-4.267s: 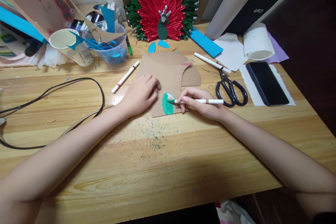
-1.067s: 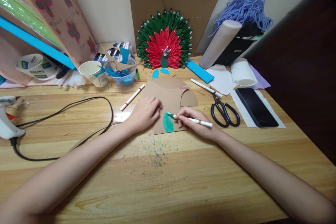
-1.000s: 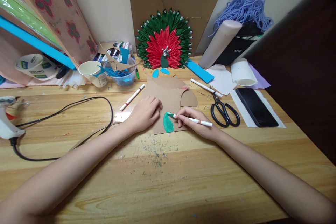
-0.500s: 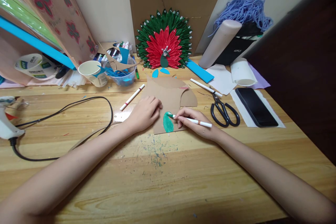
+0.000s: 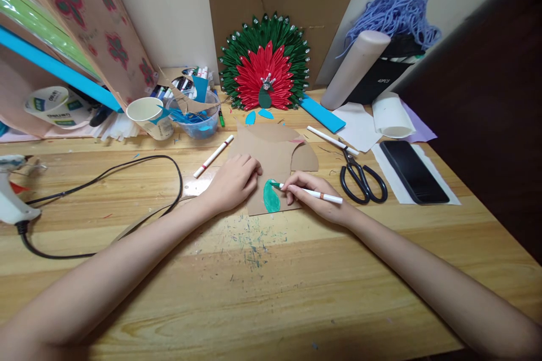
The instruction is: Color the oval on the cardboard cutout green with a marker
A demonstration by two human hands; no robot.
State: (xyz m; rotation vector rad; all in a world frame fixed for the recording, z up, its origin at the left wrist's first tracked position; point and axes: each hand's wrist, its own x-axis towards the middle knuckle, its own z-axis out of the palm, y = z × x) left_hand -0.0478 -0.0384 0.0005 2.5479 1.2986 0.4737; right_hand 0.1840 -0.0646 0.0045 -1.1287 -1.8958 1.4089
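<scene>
A brown cardboard piece point(image 5: 271, 149) lies on the wooden table, with a green teardrop shape point(image 5: 271, 197) coloured near its front edge. My right hand point(image 5: 311, 194) grips a white marker point(image 5: 324, 196), its green tip touching the top of the green shape, where a small pale patch shows. My left hand point(image 5: 237, 180) rests on the left side of the cardboard, its fingers curled together; anything under them is hidden. Behind the cardboard, a green and red peacock-like fan point(image 5: 266, 65) stands against a cardboard sheet.
Black-handled scissors point(image 5: 362, 180) and a phone point(image 5: 414, 172) lie at right. White markers point(image 5: 214, 156) flank the cardboard. At left are a glue gun point(image 5: 14, 194) with its looping cable, a paper cup point(image 5: 150, 118) and a plastic bowl point(image 5: 199, 124) of blue scraps.
The marker tip and right hand have shifted very slightly at the top of the green shape, where the pale patch looks smaller. My left hand stays put.
</scene>
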